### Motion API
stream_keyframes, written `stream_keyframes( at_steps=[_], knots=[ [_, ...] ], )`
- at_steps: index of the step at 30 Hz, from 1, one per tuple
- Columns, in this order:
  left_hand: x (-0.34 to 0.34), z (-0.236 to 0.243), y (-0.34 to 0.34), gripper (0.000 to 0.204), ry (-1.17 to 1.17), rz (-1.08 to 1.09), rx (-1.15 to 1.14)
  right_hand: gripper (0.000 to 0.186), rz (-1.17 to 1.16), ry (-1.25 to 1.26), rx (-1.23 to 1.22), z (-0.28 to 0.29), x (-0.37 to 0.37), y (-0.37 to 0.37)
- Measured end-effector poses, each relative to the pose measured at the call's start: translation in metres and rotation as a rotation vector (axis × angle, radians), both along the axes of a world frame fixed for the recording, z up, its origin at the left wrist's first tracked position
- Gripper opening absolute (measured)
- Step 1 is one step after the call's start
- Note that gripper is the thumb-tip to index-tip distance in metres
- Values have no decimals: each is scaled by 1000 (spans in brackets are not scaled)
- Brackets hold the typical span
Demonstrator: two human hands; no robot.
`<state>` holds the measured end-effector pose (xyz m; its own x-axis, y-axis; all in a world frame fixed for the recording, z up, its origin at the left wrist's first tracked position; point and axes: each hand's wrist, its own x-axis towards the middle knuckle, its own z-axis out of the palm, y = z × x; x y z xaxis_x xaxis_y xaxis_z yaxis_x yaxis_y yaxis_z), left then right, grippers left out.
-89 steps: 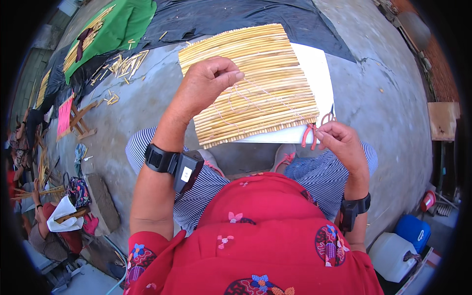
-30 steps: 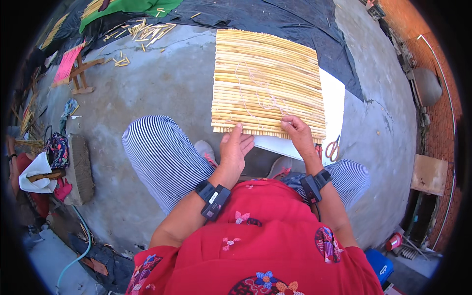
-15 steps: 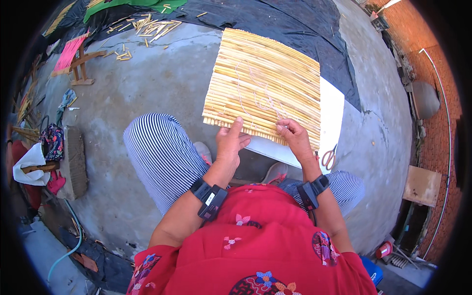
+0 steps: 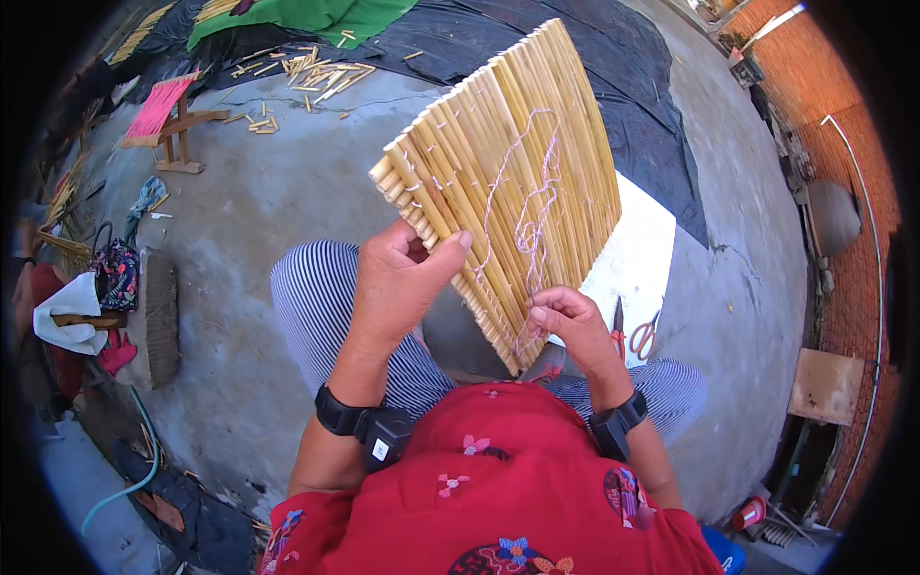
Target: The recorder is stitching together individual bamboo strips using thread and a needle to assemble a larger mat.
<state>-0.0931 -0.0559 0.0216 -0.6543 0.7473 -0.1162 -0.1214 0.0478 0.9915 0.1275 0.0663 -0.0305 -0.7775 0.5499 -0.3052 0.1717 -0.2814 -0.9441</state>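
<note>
A mat of pale yellow reed sticks (image 4: 575, 134), tied with thin stitches, is raised and tilted in front of me. My left hand (image 4: 398, 283) grips its near left edge, thumb on top and fingers underneath, partly hidden. A long pinkish-white string (image 4: 494, 201) lies in loose loops across the mat's face. Close to the mat's lower corner, my right hand (image 4: 575, 326) is closed in a pinch on that string. Below the mat a white board (image 4: 644, 240) slopes to the right. Pliers with red handles (image 4: 618, 340) and brown-handled scissors (image 4: 645, 337) lie at its near right corner.
Cut reed pieces (image 4: 326, 77) lie scattered by a black plastic sheet (image 4: 460, 48) on the concrete floor. A wooden stool with a pink woven seat (image 4: 161, 107) stands far left. A concrete block (image 4: 156, 316) and a flowered bag (image 4: 117, 273) are at the left.
The mat has gone from lying nearly flat to steeply tilted, its left edge lifted and turned by my left hand. My right hand has moved slightly down, towards me, with the string.
</note>
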Motion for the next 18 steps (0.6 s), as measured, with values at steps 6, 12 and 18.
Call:
stream_keyframes(
  at_steps=[6,12,18],
  knots=[
    [-7,43,-10,26,285,-189,44,19,-89,165,178,39,-7,5],
    [-4,54,8,28,398,-168,67,21,-155,272,38,33,-22,4],
    [17,38,20,33,52,-81,207,21,-236,295,5,27,-15,5]
  ],
)
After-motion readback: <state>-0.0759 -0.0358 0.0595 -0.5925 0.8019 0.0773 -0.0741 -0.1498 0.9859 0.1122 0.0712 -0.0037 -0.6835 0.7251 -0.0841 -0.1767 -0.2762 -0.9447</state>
